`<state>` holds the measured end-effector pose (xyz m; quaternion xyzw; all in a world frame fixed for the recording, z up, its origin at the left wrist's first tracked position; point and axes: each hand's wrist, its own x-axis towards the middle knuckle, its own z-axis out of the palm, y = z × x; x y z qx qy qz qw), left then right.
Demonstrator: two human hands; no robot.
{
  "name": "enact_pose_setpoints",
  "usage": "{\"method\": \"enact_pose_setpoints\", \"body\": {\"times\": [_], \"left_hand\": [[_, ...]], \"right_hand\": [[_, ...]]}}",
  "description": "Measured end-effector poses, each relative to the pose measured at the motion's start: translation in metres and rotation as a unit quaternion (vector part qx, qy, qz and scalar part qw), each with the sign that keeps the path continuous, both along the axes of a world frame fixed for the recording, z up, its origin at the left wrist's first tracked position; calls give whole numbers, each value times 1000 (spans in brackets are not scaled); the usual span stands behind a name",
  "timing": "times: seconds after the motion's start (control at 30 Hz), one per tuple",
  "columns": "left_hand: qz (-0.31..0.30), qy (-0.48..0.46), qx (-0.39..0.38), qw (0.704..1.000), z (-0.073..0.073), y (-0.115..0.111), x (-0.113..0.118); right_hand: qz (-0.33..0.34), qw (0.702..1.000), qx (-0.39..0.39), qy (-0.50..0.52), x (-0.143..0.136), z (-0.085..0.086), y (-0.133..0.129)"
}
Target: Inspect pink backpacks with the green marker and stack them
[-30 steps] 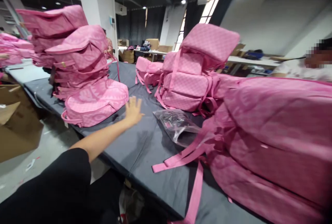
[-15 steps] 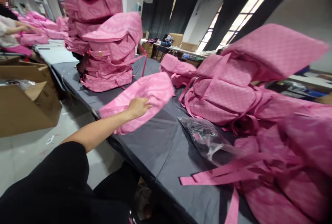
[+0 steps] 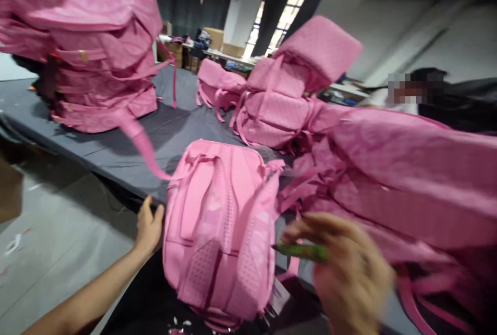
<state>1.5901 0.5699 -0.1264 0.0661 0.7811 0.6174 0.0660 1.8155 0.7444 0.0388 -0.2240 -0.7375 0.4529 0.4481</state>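
A pink backpack (image 3: 223, 205) lies in front of me at the table's near edge, its padded shoulder straps and back panel facing up. Beside its left side is my left hand (image 3: 149, 229), thumb and fingers apart, with no grip on the bag visible. My right hand (image 3: 345, 267), blurred by motion, is closed round a small green tool with a dark pointed tip (image 3: 303, 251). That tip points at the backpack's right side; whether it touches cannot be made out. A loose pink strap (image 3: 140, 143) stretches up and left from the bag.
Pink backpacks form a tall stack (image 3: 104, 50) at the left on the dark-covered table (image 3: 128, 154). More pink bags (image 3: 279, 102) pile up behind, and a large heap (image 3: 411, 179) fills the right. A person (image 3: 446, 97) is beyond that heap.
The view has swung right and closer. My left hand, earlier gripping a pink bag over the table, is now beside the backpack. My right hand with the green tool has come into view.
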Motion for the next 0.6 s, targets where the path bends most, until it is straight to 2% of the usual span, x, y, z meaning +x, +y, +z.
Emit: {"method": "enact_pose_setpoints", "body": {"times": [0.03, 0.07, 0.1, 0.13, 0.2, 0.27, 0.37, 0.47, 0.6], "left_hand": [[-26, 61, -20, 998, -2, -3, 4], [-77, 137, -36, 987, -1, -3, 9], [-146, 216, -46, 964, 2, 0, 15], [-217, 284, -52, 932, 5, 7, 23], [-311, 344, -54, 884, 6, 25, 42], [-329, 352, -68, 874, 0, 44, 58], [-330, 371, -111, 861, -13, 62, 68], [-340, 411, -131, 835, -18, 70, 65], [-348, 459, -157, 802, -12, 70, 57]], "right_hand": [[-2, 999, -43, -1, -16, -12, -2], [3, 996, -86, -2, -34, -26, -4], [17, 994, -106, -7, -53, -40, -6], [47, 993, -108, -14, -72, -55, -7], [61, 997, -38, -21, -100, -84, -8], [40, 998, 24, -38, -110, -107, -5], [-13, 998, 29, -49, -99, -130, 4], [-25, 996, 37, -76, -84, -141, 7], [31, 984, 108, -141, -70, -142, 10]]}}
